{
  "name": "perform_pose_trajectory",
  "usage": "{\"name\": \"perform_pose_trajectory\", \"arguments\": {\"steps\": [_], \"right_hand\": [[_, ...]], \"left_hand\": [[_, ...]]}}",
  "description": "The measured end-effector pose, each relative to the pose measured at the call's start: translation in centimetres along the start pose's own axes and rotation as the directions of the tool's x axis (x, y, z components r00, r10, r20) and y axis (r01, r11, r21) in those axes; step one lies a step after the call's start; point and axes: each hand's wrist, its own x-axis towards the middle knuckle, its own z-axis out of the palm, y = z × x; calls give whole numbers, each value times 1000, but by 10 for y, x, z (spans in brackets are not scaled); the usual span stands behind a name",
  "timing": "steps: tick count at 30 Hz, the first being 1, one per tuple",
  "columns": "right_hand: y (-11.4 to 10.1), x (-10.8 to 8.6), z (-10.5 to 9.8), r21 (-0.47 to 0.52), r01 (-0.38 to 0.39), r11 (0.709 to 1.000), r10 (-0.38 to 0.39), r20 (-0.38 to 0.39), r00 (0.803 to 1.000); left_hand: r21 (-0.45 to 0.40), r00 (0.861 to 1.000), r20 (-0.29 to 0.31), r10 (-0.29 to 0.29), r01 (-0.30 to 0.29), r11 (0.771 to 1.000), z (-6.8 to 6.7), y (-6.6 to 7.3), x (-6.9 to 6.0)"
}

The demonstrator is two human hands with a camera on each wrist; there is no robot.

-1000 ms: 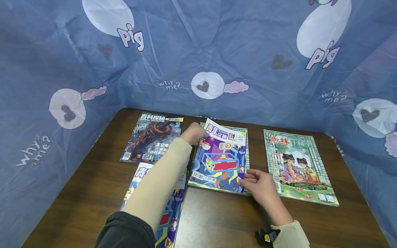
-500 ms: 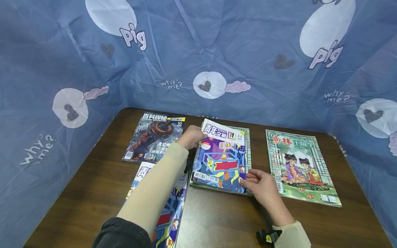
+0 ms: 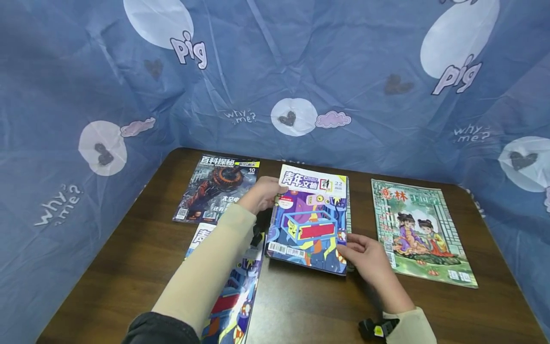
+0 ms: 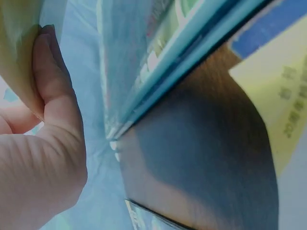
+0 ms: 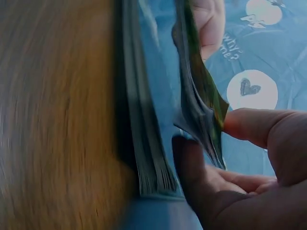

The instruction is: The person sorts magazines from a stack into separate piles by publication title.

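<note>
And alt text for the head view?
A left hand and right hand hold a colourful magazine over a green-edged stack on a brown table. A matching copy and a dark magazine lie left, a green magazine right; blue cloth hangs behind.

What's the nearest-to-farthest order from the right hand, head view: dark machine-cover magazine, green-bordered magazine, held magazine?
1. Held magazine: in the right hand's grip at its lower right edge.
2. Green-bordered magazine: just right of the hand, apart from it.
3. Dark machine-cover magazine: far left, toward the back.
</note>
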Motion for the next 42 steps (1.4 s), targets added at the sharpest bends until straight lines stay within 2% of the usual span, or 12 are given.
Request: {"name": "perform_pose_trajectory", "arguments": {"steps": [3, 7, 11, 18, 23, 27, 34, 38, 42], "right_hand": [[1, 0, 1, 118, -5, 993, 1, 34, 999], [0, -1, 6, 256, -52, 965, 33, 79, 996], [-3, -6, 12, 319, -92, 943, 55, 121, 991], [-9, -25, 28, 359, -68, 931, 6, 170, 985], [-11, -39, 42, 399, -79, 913, -28, 256, 966], [-13, -47, 53, 428, -90, 899, -51, 308, 950], [-12, -61, 72, 447, -151, 882, -56, 417, 907], [-12, -69, 85, 449, -177, 876, -54, 456, 888], [-12, -78, 98, 446, -187, 875, -72, 503, 861]], "left_hand": [[-16, 1000, -1, 6, -6, 1000, -1, 1, -6], [11, 1000, -6, -1, 1, 1000, -7, -1, -13], [42, 1000, 6, -8, 7, 999, -18, -4, -23], [85, 998, 57, -36, 31, 996, -38, -7, -41], [145, 990, 121, -66, 48, 988, -60, -5, -55], [201, 980, 185, -78, 40, 979, -77, -5, -64], [322, 973, 203, -113, 43, 946, -105, -9, -80], [366, 963, 240, -127, 31, 930, -119, -14, -89], [430, 950, 275, -147, 15, 903, -132, -18, -96]]}}
